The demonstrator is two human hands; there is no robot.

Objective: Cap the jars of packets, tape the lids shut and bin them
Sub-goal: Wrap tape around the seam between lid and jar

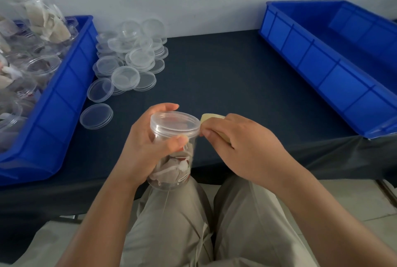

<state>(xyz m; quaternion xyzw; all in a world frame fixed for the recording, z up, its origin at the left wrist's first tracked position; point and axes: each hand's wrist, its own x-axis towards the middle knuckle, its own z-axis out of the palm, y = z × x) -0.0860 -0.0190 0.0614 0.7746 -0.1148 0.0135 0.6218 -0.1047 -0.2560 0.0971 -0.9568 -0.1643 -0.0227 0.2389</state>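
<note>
The left hand grips a clear jar of packets just below its lid, which sits on top. The jar is upright over the lap, at the front edge of the counter. The right hand is curled round tan tape, its fingertips at the lid's right edge. Loose lids are piled on the counter beside the left bin, which holds uncapped jars; the right bin stands well apart
</note>
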